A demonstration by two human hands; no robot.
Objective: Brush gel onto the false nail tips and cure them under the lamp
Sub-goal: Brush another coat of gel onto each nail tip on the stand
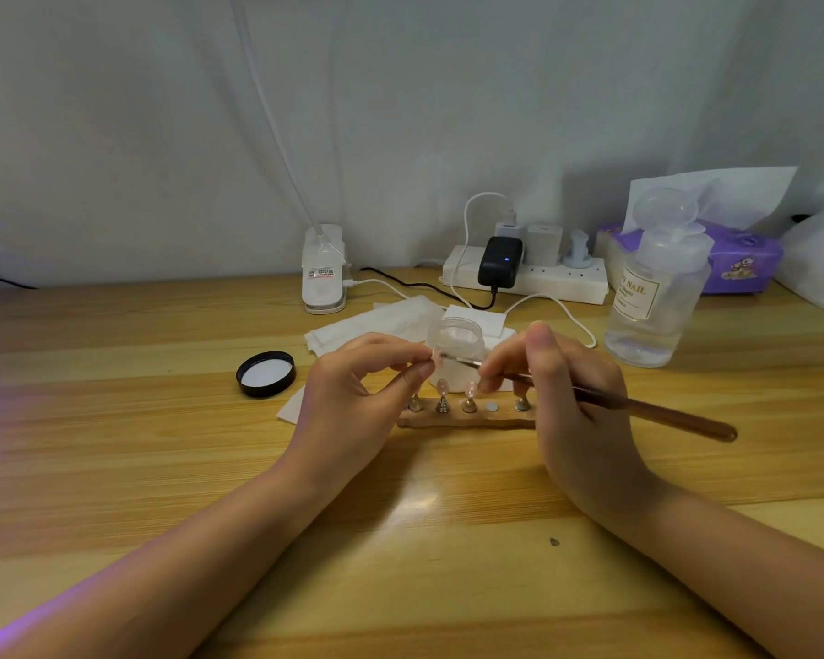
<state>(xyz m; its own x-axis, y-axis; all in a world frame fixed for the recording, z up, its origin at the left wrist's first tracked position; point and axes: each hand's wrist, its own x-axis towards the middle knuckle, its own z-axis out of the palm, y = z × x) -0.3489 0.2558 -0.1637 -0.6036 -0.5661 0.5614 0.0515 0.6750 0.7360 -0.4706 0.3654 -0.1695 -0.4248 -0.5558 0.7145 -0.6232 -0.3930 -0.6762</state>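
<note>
1. A black jar lid (pixel 266 374) lies upside down on the wooden surface (pixel 115 420), white lining up, well to the left of the hands; behind it, near the wall, sits a white clip-on lamp base (pixel 323 271).
2. The left hand (pixel 353 397) has thumb and forefinger curled together, pinching a small pink nail tip (pixel 433 355) raised above the stand.
3. Between the hands stands an open frosted jar (pixel 456 347) on white wipes (pixel 377 323); in front of it a wooden stand (pixel 467 418) carries a row of small metal holders, two of them bearing pink tips; one spot shows only a flat round disc.
4. The right hand (pixel 562 397) grips a brown-handled brush (pixel 638 406), fingers curled round it; the bristle end reaches left and touches the pinched nail tip; the handle sticks out to the right.
5. Behind sits a white power strip (pixel 543 280) with a black adapter; further right a clear bottle (pixel 652 302) stands just before a purple tissue pack (pixel 743 259).
</note>
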